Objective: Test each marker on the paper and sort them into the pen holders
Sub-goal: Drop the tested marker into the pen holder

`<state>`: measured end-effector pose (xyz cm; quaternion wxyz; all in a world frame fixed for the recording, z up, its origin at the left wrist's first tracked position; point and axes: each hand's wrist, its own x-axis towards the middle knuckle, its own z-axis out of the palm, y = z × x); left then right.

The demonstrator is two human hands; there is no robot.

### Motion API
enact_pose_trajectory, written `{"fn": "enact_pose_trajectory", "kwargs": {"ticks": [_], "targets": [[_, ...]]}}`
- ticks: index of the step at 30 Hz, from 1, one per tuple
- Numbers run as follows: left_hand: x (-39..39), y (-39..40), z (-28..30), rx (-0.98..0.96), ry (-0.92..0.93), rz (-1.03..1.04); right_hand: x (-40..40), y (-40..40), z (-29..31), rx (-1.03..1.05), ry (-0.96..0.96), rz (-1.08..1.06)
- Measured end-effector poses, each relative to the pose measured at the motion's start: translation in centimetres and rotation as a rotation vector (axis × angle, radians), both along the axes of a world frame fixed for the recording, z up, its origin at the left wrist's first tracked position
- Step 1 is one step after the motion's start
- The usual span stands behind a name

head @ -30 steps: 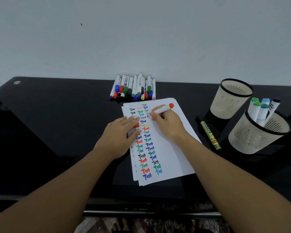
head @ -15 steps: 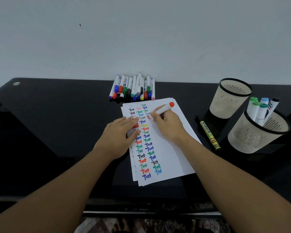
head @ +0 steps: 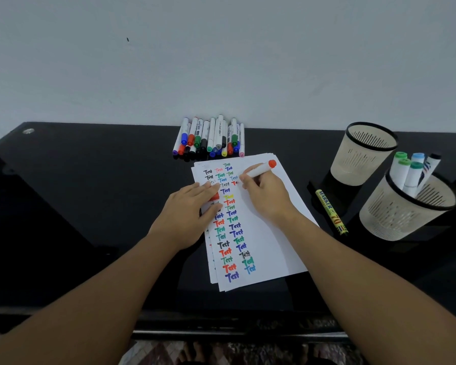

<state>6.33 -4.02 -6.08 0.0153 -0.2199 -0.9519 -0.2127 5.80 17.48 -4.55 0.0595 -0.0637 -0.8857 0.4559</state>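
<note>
A domestic or small-office desk setting. A glossy black desk (head: 90, 206) stands flush against a plain, pale painted wall (head: 221, 61). On it lie stationery items: a stack of white paper (head: 269, 233), a row of markers (head: 211, 138) and two mesh pen holders (head: 363, 154). A patterned rug (head: 156, 354) shows below the desk edge, favouring a home.

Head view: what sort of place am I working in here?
Probably a home or office desk against a plain wall: a glossy black tabletop, a stack of paper covered in "Test" scribbles, a pile of markers, and mesh pen holders.
</note>
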Motion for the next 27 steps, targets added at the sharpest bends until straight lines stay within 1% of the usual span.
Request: {"fn": "enact_pose_trajectory", "kwargs": {"ticks": [9, 14, 21, 27], "targets": [[-0.10, -0.04, -0.10, -0.006, -0.004, -0.001, 0.03, 0.07, 0.03, 0.006, -0.011, 0.009], [0.02, 0.01, 0.07, -0.006, -0.016, 0.003, 0.01, 0.13, -0.12, -0.008, 0.018, -0.013], [-0.03, 0.02, 0.00, -0.007, -0.009, 0.005, 0.09, 0.05, 0.06, 0.022, 0.006, 0.011], [-0.02, 0.04, 0.05, -0.011, -0.013, 0.007, 0.11, 0.04, -0.10, 0.003, -0.005, 0.002]]}}
